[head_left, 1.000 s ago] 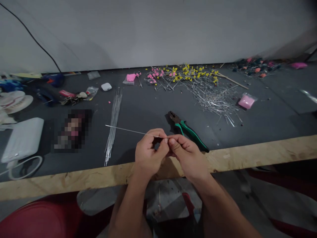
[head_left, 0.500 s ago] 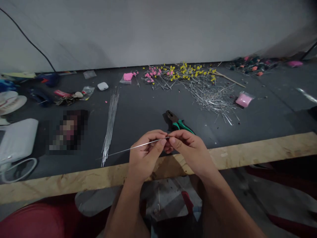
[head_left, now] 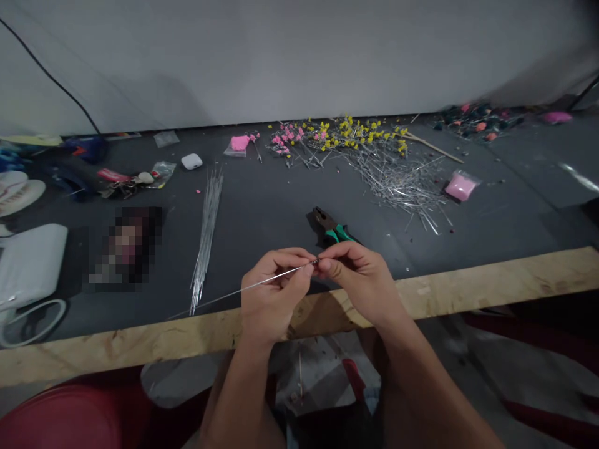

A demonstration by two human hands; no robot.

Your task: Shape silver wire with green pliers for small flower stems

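Both hands meet above the table's front edge, pinching one thin silvery wire (head_left: 262, 282). My left hand (head_left: 274, 293) is closed on it between thumb and forefinger, and its long free part slants down to the left. With thumb and fingertips, my right hand (head_left: 358, 274) grips the wire's right end, where a short dark twisted bit shows between the two hands. Just beyond the right hand lie green-handled pliers (head_left: 331, 227), their grips partly hidden by it. To the left rests a bundle of straight wires (head_left: 207, 237).
Yellow and pink tipped wires (head_left: 346, 134) lie along the back, near a loose heap of wires (head_left: 402, 184). Pink material in a bag (head_left: 461, 186) is at right. A white case (head_left: 191, 161), keys (head_left: 128, 181) and a white device (head_left: 35, 262) sit left. A wooden strip (head_left: 435, 290) edges the table.
The wire's free end has swung slightly down and toward me. Both hands keep their pinch at nearly the same spot, and the view has shifted a little.
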